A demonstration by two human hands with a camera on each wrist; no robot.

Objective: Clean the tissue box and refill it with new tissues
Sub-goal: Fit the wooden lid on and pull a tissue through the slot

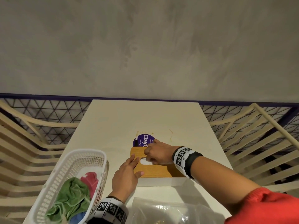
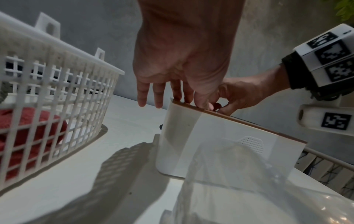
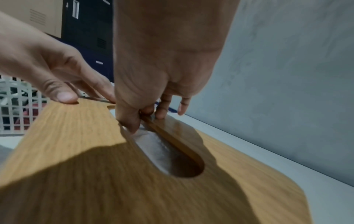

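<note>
A white tissue box (image 1: 153, 181) with a wooden lid (image 1: 158, 171) stands on the white table (image 1: 113, 123). White tissue (image 1: 144, 162) shows in the lid's oval slot. My left hand (image 1: 134, 165) lies on the lid's left end with straight fingers, thumb at the near edge. My right hand (image 1: 149, 155) is curled over the slot. In the right wrist view its thumb dips into the slot, and thumb and index finger pinch the tissue (image 3: 157, 145) at the slot's far end. The left wrist view shows the box's (image 2: 191, 144) side, with both hands on top.
A white plastic basket (image 1: 97, 152) at the left holds green, red and blue cloths. A clear plastic bag (image 1: 169, 210) lies at the near edge. Behind the box are a round purple sticker (image 1: 142, 140) and brownish stains (image 1: 171, 135). Slatted chairs flank the table.
</note>
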